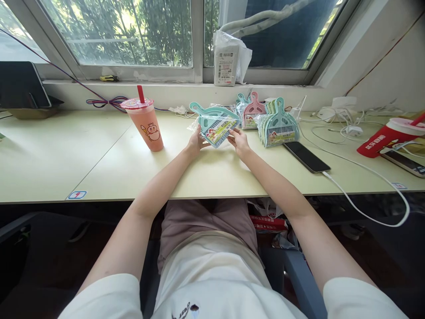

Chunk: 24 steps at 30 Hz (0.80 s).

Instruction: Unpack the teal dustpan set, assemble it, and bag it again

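Observation:
My left hand (195, 141) and my right hand (239, 141) both grip a teal mini dustpan set (215, 122) in a clear plastic wrap, held just above the pale desk (99, 159). The left hand holds its lower left edge, the right hand its lower right edge. Its handle points up and to the left. Behind it and to the right stand more packaged sets: a pink one (254, 110) and a stack of teal ones (278, 124).
A pink drink cup (146, 124) with a red straw stands left of my hands. A black phone (306, 156) on a white cable (372, 177) lies to the right, with a red cup (387, 138) and another phone (405, 163) beyond. A white parcel (227, 60) sits on the windowsill.

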### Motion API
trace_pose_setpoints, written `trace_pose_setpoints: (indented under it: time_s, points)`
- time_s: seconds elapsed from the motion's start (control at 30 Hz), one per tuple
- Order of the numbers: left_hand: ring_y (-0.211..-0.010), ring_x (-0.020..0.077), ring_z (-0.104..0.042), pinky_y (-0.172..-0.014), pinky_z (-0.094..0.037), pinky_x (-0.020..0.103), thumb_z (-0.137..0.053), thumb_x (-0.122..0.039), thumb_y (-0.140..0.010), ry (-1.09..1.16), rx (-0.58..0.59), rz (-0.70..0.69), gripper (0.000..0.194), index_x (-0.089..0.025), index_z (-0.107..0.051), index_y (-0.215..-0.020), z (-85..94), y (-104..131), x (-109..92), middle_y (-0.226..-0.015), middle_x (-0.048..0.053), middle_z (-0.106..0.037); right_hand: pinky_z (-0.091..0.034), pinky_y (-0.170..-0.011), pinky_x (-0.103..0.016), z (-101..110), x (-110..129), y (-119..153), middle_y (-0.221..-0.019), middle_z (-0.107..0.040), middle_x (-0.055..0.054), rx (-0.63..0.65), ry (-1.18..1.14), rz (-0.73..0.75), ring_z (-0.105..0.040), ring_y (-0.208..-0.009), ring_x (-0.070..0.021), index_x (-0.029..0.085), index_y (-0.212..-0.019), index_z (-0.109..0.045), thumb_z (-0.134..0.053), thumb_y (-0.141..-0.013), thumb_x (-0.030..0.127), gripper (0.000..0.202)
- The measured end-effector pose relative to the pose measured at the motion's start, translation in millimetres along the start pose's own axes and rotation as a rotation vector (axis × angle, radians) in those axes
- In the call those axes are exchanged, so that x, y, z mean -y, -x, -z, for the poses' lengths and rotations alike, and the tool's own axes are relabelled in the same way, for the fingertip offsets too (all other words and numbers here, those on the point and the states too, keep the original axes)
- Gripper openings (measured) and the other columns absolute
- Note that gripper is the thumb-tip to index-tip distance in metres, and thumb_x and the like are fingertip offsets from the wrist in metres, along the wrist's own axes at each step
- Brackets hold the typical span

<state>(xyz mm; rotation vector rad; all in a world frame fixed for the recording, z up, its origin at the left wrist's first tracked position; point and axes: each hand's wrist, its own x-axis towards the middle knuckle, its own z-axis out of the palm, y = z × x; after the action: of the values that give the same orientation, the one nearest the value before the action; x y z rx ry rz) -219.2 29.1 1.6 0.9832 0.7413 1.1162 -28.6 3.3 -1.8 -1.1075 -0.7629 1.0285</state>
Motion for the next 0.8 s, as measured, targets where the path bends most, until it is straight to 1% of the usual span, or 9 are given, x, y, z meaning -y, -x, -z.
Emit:
trace_pose_setpoints:
  time_s: [0.07,0.2,0.27,0.33,0.4,0.5,0.57,0.67,0.8]
  points:
    - [-0.125,0.0296,-0.068,-0.104,-0.057,0.048,-0.049,-0.069,-0.098,-0.03,-0.012,-0.017,0.06,-0.028,-0.057,-0.14,1.1,-2,2,-0.127,0.009,-0.075,-0.06,-0.094,-0.028,1,1,-1,-0.1,-0.073,0.0,-0.026,-0.017,0.038,-0.071,-0.091,-0.0122,0.025,-0.097,-0.062,-0.077,-0.084,0.028,0.019]
    - [-0.128,0.0282,-0.067,-0.104,-0.056,0.047,-0.05,-0.071,-0.097,-0.075,-0.035,-0.053,0.062,-0.028,-0.057,-0.141,2.3,-2,-2,-0.131,0.009,-0.074,-0.059,-0.094,-0.029,-3,0,1,-0.109,-0.073,-0.002,0.053,-0.019,0.112,-0.07,-0.103,-0.0152,0.026,-0.101,-0.064,-0.079,-0.081,0.033,0.026]
    - [-0.13,0.0293,-0.065,-0.106,-0.054,0.047,-0.051,-0.076,-0.094,-0.112,0.024,-0.043,0.068,-0.028,-0.059,-0.141,2.4,1,-6,-0.132,0.01,-0.074,-0.057,-0.089,-0.029,-4,-2,3,-0.108,-0.073,0.0,0.079,0.005,0.098,-0.069,-0.099,-0.0142,0.026,-0.099,-0.064,-0.079,-0.08,0.034,0.026]
    - [-0.133,0.0314,-0.064,-0.109,-0.052,0.048,-0.049,-0.081,-0.091,-0.142,0.107,-0.02,0.073,-0.026,-0.062,-0.139,2.8,1,-7,-0.133,0.012,-0.074,-0.055,-0.084,-0.028,-4,-2,4,-0.103,-0.074,0.001,0.064,0.047,0.059,-0.067,-0.091,-0.0134,0.025,-0.095,-0.064,-0.08,-0.077,0.034,0.025]
    - [-0.133,0.0323,-0.064,-0.109,-0.051,0.047,-0.043,-0.083,-0.092,-0.158,0.123,0.003,0.076,-0.024,-0.065,-0.134,4.3,-3,-4,-0.13,0.013,-0.074,-0.054,-0.08,-0.028,-2,-1,3,-0.097,-0.074,0.0,0.027,0.08,0.034,-0.065,-0.086,-0.0135,0.024,-0.09,-0.063,-0.082,-0.075,0.033,0.026]
    - [-0.123,0.0297,-0.069,-0.103,-0.055,0.043,-0.036,-0.081,-0.096,-0.187,-0.04,0.04,0.074,-0.022,-0.068,-0.127,9.4,-18,3,-0.118,0.012,-0.078,-0.053,-0.077,-0.027,-2,4,2,-0.091,-0.073,0.0,-0.007,0.112,0.04,-0.063,-0.083,-0.0131,0.022,-0.085,-0.062,-0.083,-0.071,0.029,0.026]
    - [-0.113,0.0272,-0.073,-0.098,-0.057,0.041,-0.037,-0.08,-0.096,-0.199,-0.145,0.052,0.07,-0.023,-0.067,-0.126,13.7,-27,6,-0.11,0.01,-0.079,-0.053,-0.076,-0.027,-3,8,2,-0.088,-0.071,0.001,-0.005,0.138,0.053,-0.063,-0.08,-0.0122,0.022,-0.083,-0.062,-0.084,-0.069,0.025,0.026]
    - [-0.103,0.0249,-0.075,-0.092,-0.059,0.039,-0.041,-0.078,-0.096,-0.182,-0.19,0.029,0.065,-0.026,-0.066,-0.125,18.8,-34,4,-0.104,0.008,-0.078,-0.054,-0.075,-0.028,-5,13,2,-0.085,-0.07,0.002,-0.001,0.166,0.078,-0.062,-0.078,-0.0122,0.022,-0.082,-0.062,-0.084,-0.067,0.021,0.027]
    - [-0.098,0.0211,-0.074,-0.089,-0.058,0.034,-0.037,-0.07,-0.102,-0.142,-0.219,-0.017,0.058,-0.027,-0.063,-0.13,22.8,-33,-4,-0.105,0.006,-0.077,-0.056,-0.075,-0.031,-4,18,2,-0.092,-0.073,0.0,0.047,0.195,0.103,-0.063,-0.08,-0.0143,0.024,-0.085,-0.063,-0.089,-0.065,0.025,0.032]
